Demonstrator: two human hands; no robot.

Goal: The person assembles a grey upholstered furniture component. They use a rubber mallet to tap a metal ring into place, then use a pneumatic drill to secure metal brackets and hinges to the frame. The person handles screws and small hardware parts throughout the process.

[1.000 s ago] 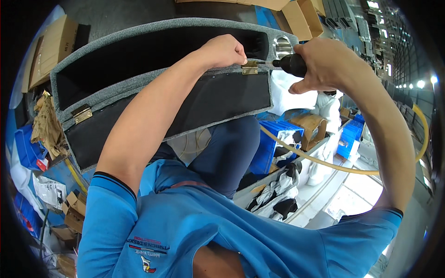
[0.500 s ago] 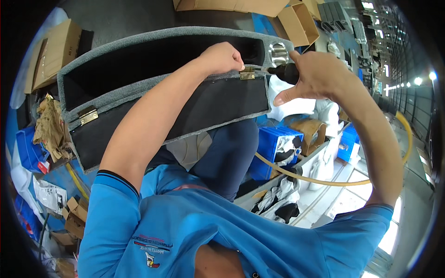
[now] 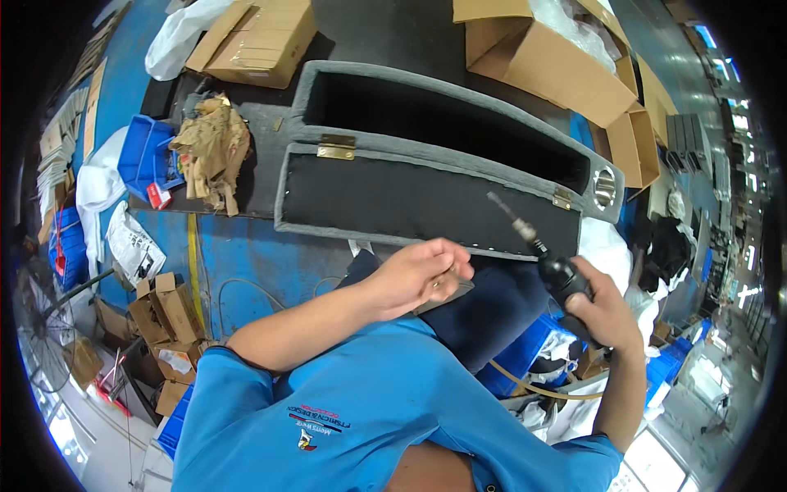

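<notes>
My right hand [image 3: 608,310] grips a black power screwdriver [image 3: 562,275], its long bit pointing up and left over the lid. My left hand [image 3: 420,277] is in front of the lid's near edge, fingers curled around small shiny bits too small to name. Beyond both hands lies a long grey fabric-covered box [image 3: 459,97] with a black interior. Its black-lined lid [image 3: 410,193] is folded open toward me. One brass hinge [image 3: 336,148] joins them at the left, another brass hinge [image 3: 562,199] at the right. A round metal cup holder [image 3: 605,189] is set in the right end.
Left of the box, crumpled brown paper [image 3: 211,156] lies beside a blue bin [image 3: 146,157]. A cardboard box [image 3: 266,41] stands far left, and a larger open carton [image 3: 549,70] far right. A yellow hose [image 3: 557,395] runs below my right hand.
Both hands have come away from the right hinge and back toward me, the right one bringing the screwdriver. My view has shifted, so the box appears farther right.
</notes>
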